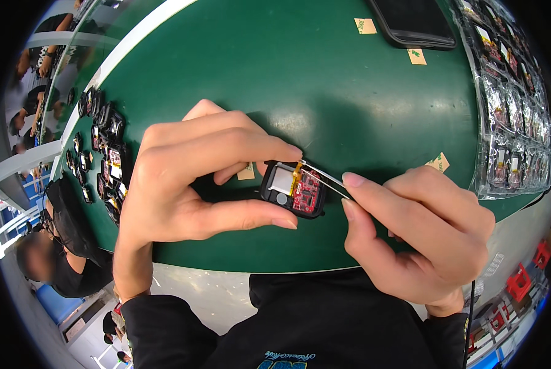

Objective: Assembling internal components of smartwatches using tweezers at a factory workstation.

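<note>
Black module (pixel 292 189) pinched in left hand (pixel 183 184) | right hand (pixel 417 227) grip grasping tweezers (pixel 324 177) (tips touching)

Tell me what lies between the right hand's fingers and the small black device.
In the head view, thin metal tweezers bridge that stretch, running from the right hand to the black device, which the left hand holds.

black tray (pixel 414 24) cut off at top, foil packs' (pixel 515 117) contents perhaps unreadable

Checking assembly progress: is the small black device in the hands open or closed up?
Open. The black device shows its red circuit board and silver cell uncovered, held by the left hand.
</note>
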### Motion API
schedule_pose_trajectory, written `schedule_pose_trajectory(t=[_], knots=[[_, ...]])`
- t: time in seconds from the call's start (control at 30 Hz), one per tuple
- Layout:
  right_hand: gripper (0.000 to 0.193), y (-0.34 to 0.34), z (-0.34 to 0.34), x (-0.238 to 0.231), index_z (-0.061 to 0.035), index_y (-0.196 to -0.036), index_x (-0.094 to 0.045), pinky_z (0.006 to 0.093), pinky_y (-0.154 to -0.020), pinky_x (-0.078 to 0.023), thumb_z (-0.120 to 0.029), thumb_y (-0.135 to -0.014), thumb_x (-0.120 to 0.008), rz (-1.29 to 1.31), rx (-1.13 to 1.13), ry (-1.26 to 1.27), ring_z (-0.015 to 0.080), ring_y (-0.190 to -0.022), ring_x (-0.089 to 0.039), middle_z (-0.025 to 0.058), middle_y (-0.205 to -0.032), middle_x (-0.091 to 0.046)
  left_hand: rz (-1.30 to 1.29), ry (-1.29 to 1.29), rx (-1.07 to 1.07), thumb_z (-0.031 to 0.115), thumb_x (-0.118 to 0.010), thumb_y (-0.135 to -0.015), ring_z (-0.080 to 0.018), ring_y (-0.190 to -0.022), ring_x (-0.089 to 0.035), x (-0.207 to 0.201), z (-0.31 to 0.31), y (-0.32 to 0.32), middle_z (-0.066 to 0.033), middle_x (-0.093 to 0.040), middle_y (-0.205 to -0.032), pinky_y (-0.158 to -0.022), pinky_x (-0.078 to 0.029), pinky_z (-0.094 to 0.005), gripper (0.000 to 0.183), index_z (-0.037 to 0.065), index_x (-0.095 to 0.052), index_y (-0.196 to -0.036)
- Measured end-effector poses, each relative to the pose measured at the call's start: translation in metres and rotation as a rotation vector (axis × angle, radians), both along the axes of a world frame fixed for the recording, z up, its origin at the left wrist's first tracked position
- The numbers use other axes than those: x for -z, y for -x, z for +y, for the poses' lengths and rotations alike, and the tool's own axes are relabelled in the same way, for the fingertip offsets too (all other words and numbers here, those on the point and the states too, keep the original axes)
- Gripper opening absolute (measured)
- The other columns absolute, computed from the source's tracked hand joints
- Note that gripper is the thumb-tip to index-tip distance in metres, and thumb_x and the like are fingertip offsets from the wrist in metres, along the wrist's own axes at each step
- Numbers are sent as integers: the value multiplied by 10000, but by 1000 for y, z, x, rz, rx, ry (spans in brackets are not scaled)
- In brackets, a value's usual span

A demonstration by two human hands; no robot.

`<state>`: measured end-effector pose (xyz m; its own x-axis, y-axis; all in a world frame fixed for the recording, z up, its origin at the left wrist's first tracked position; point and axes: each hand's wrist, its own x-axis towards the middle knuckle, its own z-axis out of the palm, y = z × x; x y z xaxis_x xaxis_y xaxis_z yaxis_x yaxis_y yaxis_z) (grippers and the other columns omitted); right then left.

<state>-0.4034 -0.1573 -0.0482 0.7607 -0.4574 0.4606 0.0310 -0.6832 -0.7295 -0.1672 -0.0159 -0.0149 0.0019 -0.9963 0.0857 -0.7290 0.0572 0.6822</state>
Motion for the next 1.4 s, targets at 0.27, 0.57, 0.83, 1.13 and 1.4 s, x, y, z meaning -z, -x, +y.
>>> schedule_pose_trajectory(t=[0.27,0.57,0.83,1.13,1.4], knots=[[320,-2,1,3,16,-1012,-862,269,-476,-430,105,-705,-855,0,5,42,146,-534,-595,47,-732,-652,23,-3,-1,440,-1020,-622,-105,-582,-497,2,0,-1,-93,-798,-901,-727,-421,-290,678,-6,-852,-1104],[242,0,-5,-5,35,-1000,-854,242,-454,-349,104,-769,-827,60,-71,-130,82,-509,-541,52,-700,-660,106,15,99,519,-981,-629,-111,-597,-510,8,0,-13,-98,-805,-941,-740,-410,-291,719,-4,-853,-1106],[230,1,-9,-5,44,-1006,-856,228,-454,-321,97,-785,-823,87,-95,-168,64,-501,-515,48,-684,-656,80,19,118,575,-948,-663,-112,-623,-505,10,-2,-13,-95,-794,-931,-694,-377,-293,730,0,-856,-1103],[243,0,-7,-1,51,-1001,-854,233,-454,-334,105,-767,-821,68,-100,-148,71,-504,-524,53,-678,-656,39,54,138,588,-949,-655,-112,-658,-536,12,-2,-13,-79,-791,-925,-665,-343,-294,729,9,-859,-1089],[260,1,-1,-2,32,-988,-859,242,-449,-336,113,-745,-814,83,-90,-134,84,-494,-526,46,-675,-654,-27,82,176,550,-956,-690,-203,-728,-672,9,0,-10,-89,-800,-885,-744,-422,-340,644,21,-845,-1040]])
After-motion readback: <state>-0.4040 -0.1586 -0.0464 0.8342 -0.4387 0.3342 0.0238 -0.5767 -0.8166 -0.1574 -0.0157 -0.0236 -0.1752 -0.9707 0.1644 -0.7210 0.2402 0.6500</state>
